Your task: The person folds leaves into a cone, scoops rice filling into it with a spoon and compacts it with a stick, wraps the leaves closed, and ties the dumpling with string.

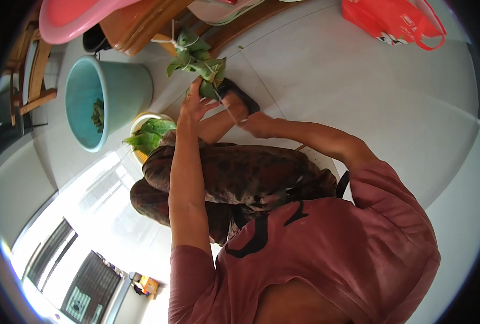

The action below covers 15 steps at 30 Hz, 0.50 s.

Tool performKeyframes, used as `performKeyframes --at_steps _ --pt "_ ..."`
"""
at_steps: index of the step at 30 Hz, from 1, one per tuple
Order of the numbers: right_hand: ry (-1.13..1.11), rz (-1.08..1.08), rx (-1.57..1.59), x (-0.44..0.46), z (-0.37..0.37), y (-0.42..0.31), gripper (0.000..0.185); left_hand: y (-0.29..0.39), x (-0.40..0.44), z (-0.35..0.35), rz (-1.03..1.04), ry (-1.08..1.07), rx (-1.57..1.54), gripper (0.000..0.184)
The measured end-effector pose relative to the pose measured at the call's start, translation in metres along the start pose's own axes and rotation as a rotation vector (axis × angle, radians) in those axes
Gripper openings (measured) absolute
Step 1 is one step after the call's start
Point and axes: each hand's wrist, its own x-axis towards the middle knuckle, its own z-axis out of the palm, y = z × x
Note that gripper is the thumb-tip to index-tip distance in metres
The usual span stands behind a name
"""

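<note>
My left hand (194,106) grips a green leaf-wrapped rice dumpling (209,90), some of its fingers extended. A pale string (228,109) runs taut from this dumpling to my right hand (258,125), which is closed on its end. Just above the dumpling hangs a bunch of leaf-wrapped dumplings (202,66), tied with white strings to the wooden table's edge. My fingers partly hide the held dumpling.
A teal bucket (126,89) with dark green leaves inside stands to the left. Beside my knee is a basin of green leaves (152,135). Above are a wooden table (140,27) and a pink basin (62,32). A red bag (394,22) lies on the floor at upper right.
</note>
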Motion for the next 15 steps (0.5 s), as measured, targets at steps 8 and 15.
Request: performKeyframes --at_steps 8,15 --pt "0.051 0.255 0.909 -0.05 -0.014 -0.015 0.021 -0.027 0.026 -0.037 -0.319 0.119 -0.354 0.08" --pt "0.057 0.001 0.65 -0.032 0.018 0.003 0.029 -0.039 0.018 0.003 -0.112 -0.175 0.237 0.04"
